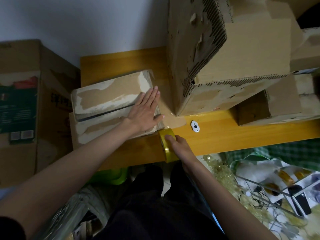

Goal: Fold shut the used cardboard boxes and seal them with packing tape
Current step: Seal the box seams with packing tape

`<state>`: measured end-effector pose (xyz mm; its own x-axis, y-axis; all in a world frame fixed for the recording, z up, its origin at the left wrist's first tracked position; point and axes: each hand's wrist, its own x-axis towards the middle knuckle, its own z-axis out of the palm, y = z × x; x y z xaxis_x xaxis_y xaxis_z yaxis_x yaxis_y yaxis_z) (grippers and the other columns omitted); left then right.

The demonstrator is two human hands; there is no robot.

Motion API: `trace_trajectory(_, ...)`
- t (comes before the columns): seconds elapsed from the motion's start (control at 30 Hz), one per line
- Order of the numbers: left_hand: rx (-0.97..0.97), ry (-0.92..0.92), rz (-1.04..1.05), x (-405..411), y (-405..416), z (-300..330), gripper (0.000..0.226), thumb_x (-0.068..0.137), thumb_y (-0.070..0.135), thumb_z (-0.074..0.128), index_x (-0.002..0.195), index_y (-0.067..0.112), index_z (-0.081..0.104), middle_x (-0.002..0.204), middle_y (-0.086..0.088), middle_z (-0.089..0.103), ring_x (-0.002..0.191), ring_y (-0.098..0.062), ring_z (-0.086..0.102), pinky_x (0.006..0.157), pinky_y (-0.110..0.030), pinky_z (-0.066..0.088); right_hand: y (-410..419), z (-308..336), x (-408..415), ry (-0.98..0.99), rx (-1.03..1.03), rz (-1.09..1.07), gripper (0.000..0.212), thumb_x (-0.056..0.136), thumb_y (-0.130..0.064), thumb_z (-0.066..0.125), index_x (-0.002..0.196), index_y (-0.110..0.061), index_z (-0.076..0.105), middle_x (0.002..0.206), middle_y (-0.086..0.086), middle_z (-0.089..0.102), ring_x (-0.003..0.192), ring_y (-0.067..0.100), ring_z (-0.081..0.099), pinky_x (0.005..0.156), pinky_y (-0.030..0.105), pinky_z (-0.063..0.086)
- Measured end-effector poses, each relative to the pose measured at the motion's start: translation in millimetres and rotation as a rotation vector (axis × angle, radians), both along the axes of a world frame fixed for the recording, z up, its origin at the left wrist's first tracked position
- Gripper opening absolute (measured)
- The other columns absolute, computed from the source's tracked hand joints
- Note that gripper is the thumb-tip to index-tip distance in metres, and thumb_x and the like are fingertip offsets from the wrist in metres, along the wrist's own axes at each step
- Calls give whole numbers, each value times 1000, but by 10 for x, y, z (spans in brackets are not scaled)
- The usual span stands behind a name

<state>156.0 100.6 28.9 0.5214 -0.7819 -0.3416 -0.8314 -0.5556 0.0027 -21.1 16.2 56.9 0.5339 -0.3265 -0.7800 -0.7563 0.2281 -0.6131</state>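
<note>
Currently the sealing step is in hand. A small cardboard box [110,101] sits at the left end of the yellow bench [225,135], flaps folded down, with a dark seam still visible between them. The left hand [144,112] lies flat on the box's right end, fingers straight, pressing the flaps down; its grip holds nothing. The right hand [180,146] has its grip closed round a roll of yellow packing tape [168,146] at the bench's front edge, just beside the box's near right corner. A clear strip of tape [167,104] appears to run from the roll up across the box's right side; where it ends cannot be told.

Judgement: the next move calls for drawing tape over the seam while the flaps stay pinned, then cutting it. A small white gadget [195,126] on the bench may be a cutter; this is uncertain.

Containers: the small box is shut, contents hidden. A large torn box [233,58] stands on the bench's right half, above lower boxes [270,108]; a printed box [26,101] stands off the left end. Contents unseen.
</note>
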Motion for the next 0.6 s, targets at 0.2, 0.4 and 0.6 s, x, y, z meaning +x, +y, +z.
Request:
trace_trajectory(0.2, 28, 17, 0, 13, -73, -7, 89, 96, 69, 6, 156, 8, -19, 161, -10, -30, 151, -22, -25, 125, -46, -3, -49, 29, -94, -106, -163, 28, 25, 102, -40, 53, 103, -15, 56, 98, 0, 60, 99, 21, 59, 82, 32, 43)
trace_trajectory(0.4, 19, 30, -2, 61, -22, -2, 90, 96, 71, 8, 155, 11, -21, 161, -7, -33, 150, -20, -26, 125, -47, -2, -21, -116, -188, -97, -249, 66, 38, 101, -43, 53, 94, -7, 62, 91, 8, 64, 89, 26, 59, 75, 34, 41)
trace_trajectory(0.6, 6, 51, 3, 89, -73, -9, 91, 97, 72, 12, 155, 10, -21, 161, -8, -32, 150, -21, -25, 125, -46, -3, 4, -459, -177, -151, -135, 49, 35, 103, -39, 52, 109, -6, 63, 107, 11, 67, 100, 24, 61, 74, 29, 47)
